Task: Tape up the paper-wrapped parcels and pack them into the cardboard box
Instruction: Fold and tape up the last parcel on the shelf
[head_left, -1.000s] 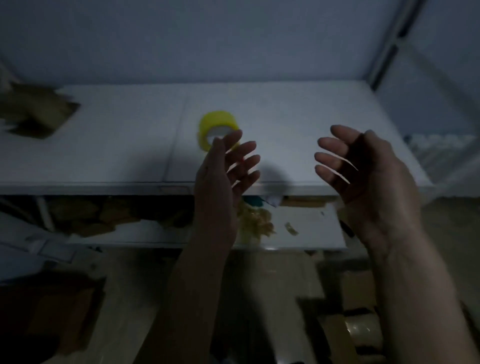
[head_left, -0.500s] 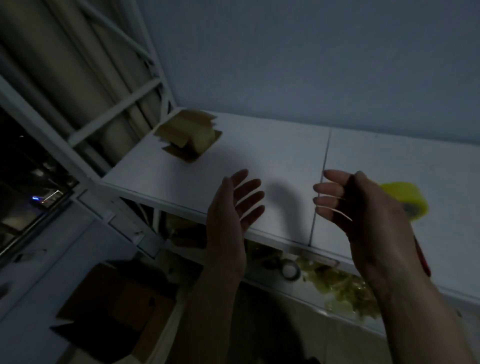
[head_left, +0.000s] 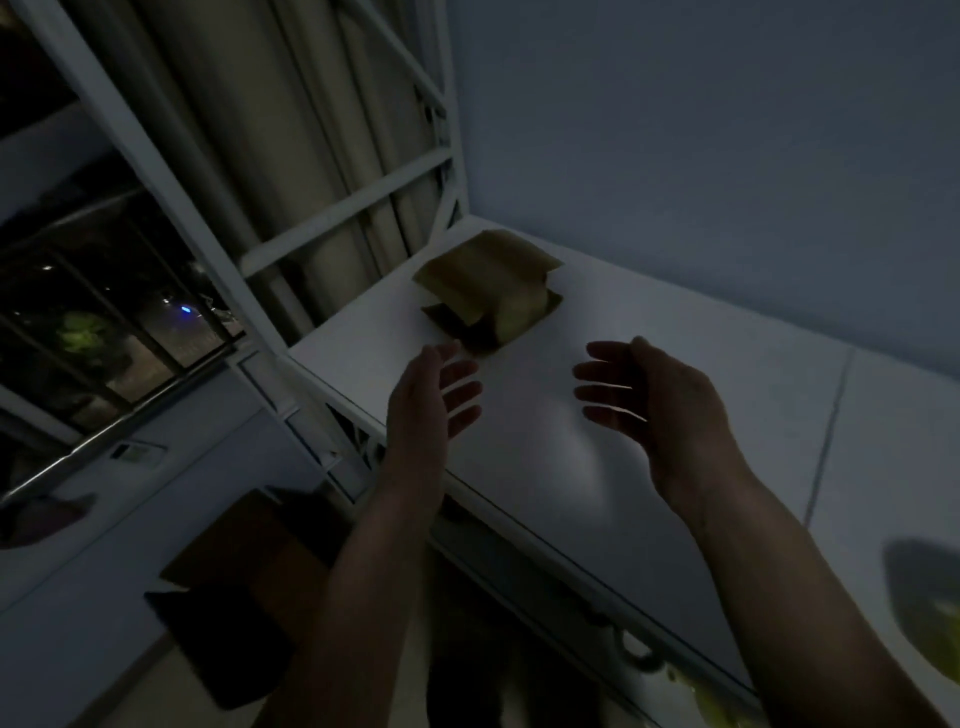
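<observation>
Now both hands (head_left: 524, 405) near parcel (head_left: 488, 288).

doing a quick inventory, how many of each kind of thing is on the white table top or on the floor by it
paper-wrapped parcels: 1 pile, count within it unclear
yellow tape roll: 1, blurred at the frame edge
cardboard box on the floor: 1
total: 3

Yellow tape roll (head_left: 930, 603): cut off by the right edge and smeared into a blur; its shape cannot be made out.
Brown cardboard box on the floor (head_left: 228, 587): partly covered by the left forearm; its inside is lost in shadow.
Brown paper-wrapped parcels (head_left: 488, 283): folds are dim; their number cannot be told.
Lower shelf under the white table (head_left: 649, 670): contents are too dark and blurred to identify.
Both forearms: cut off by the bottom edge.
</observation>
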